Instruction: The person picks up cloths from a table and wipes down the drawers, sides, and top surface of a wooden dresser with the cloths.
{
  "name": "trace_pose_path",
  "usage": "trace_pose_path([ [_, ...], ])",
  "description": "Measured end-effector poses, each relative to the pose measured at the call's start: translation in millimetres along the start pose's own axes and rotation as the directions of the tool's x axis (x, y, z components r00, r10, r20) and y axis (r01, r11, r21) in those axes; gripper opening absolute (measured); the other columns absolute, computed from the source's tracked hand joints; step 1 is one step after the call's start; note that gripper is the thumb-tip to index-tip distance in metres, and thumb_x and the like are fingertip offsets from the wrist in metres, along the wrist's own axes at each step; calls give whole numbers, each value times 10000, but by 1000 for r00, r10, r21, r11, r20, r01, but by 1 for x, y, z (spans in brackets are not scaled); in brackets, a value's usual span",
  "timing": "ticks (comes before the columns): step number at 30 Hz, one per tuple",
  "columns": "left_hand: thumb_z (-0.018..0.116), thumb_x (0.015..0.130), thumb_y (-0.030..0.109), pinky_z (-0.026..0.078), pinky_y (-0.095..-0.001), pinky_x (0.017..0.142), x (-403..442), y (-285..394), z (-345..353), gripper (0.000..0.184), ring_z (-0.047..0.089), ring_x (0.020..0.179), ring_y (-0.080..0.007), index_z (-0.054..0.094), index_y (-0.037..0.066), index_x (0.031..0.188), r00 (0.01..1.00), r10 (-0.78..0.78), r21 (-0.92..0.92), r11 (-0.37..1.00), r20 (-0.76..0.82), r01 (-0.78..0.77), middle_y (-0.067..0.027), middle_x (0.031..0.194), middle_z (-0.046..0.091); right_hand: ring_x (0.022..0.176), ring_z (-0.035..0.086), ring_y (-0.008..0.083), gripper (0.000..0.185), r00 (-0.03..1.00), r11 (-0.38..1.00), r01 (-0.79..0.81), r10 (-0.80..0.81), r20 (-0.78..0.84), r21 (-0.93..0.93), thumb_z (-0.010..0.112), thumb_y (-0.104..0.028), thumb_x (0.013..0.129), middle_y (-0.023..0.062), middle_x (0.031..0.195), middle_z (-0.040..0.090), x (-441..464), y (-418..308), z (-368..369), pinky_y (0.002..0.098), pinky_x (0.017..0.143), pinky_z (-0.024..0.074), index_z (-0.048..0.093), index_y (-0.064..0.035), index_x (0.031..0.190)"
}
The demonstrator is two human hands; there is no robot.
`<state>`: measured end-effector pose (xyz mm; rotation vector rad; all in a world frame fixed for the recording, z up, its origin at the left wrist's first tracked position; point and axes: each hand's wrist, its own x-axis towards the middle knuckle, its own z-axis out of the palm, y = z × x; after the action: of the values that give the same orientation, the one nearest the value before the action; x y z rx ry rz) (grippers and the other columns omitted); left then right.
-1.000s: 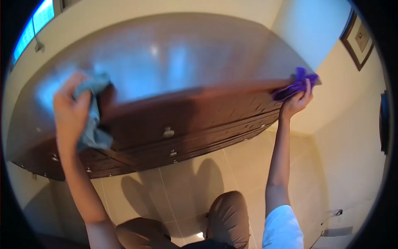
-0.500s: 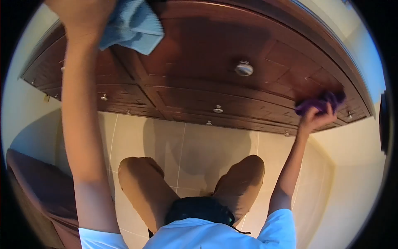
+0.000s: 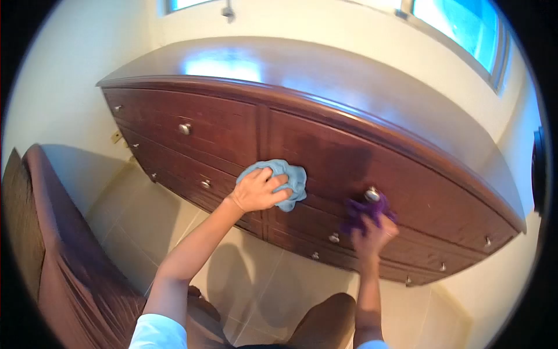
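A dark reddish-brown wooden dresser (image 3: 192,152) with round metal knobs spans the view. Near the middle of its front, my left hand (image 3: 260,190) presses a light blue cloth (image 3: 295,179) flat against the wood, fingers curled into it. Farther right, my right hand (image 3: 375,234) holds a crumpled purple cloth (image 3: 354,216) against the drawer fronts, just below a metal knob (image 3: 372,195). The purple cloth and right fingers are slightly blurred.
A piece of furniture under brown fabric (image 3: 75,262) stands at the lower left. Windows (image 3: 459,32) are in the wall behind the dresser. My knees (image 3: 325,320) are at the bottom, above the tiled floor (image 3: 256,291).
The view has shifted, now showing most of the dresser. My left hand with the blue cloth has moved to the middle of the front, and my right hand with the purple cloth has moved inward.
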<state>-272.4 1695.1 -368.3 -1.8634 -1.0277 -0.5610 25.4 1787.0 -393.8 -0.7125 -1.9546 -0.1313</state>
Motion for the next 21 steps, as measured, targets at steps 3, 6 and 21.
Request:
trace_pose_path([
  [3, 687, 593, 154, 458, -365, 615, -41, -30, -21, 282, 517, 799, -267, 554, 163, 841, 893, -437, 3, 898, -109, 440, -86, 966, 521, 1000, 404, 328, 374, 948, 959, 115, -184, -261, -260, 611, -77, 657, 174, 1098, 438, -45, 51, -5, 450, 877, 315, 602, -98, 1031],
  [6, 625, 644, 41, 374, -449, 846, -103, -64, -17, 348, 443, 973, -381, 473, 11, 955, 575, -763, -59, 615, -295, 786, -209, 1007, 458, 971, 406, 313, 389, 951, 949, 138, -207, -230, -284, 636, -103, 610, 136, 1030, 459, -34, 22, 16, 442, 837, 316, 631, -115, 999],
  [21, 665, 809, 147, 340, -378, 958, -195, -131, -13, 525, 414, 1112, -246, 356, -15, 1202, -88, -960, -783, 162, -266, 600, -168, 1234, 399, 861, 499, 253, 150, 993, 932, -14, -31, -117, -362, 634, -125, 587, 76, 915, 546, 32, -160, 130, 463, 770, 322, 601, -145, 732],
])
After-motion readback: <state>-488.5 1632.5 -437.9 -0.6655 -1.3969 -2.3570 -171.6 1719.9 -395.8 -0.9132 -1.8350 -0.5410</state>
